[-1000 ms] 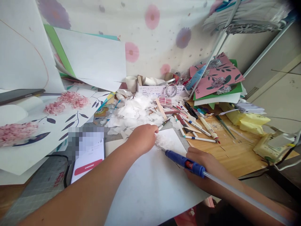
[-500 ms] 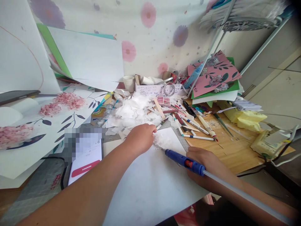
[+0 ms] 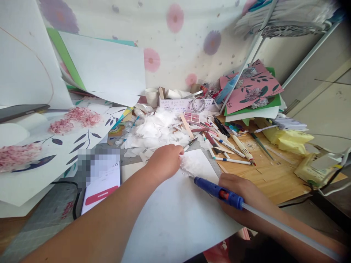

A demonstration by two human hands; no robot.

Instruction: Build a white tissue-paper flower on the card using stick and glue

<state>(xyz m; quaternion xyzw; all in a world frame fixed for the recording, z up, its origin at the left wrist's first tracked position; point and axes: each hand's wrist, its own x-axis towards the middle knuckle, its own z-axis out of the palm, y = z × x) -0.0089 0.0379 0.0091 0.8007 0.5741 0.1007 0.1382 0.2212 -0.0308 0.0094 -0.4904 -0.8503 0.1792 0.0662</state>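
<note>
One white paper-petal cluster [image 3: 191, 165] sits mid-frame on a mostly bare sheet [image 3: 172, 219]; right hand [image 3: 238, 186] fingers grip a glue gun [image 3: 212, 188], left hand [image 3: 168, 160] fingers curl together, contents hidden.

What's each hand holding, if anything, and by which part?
The right hand holds the blue glue gun near its rear. The left hand is at the white paper petals; whether it holds any cannot be told.

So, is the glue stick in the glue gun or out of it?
Partly in: the glue stick enters the rear of the blue glue gun, a long length sticking out behind.
</note>
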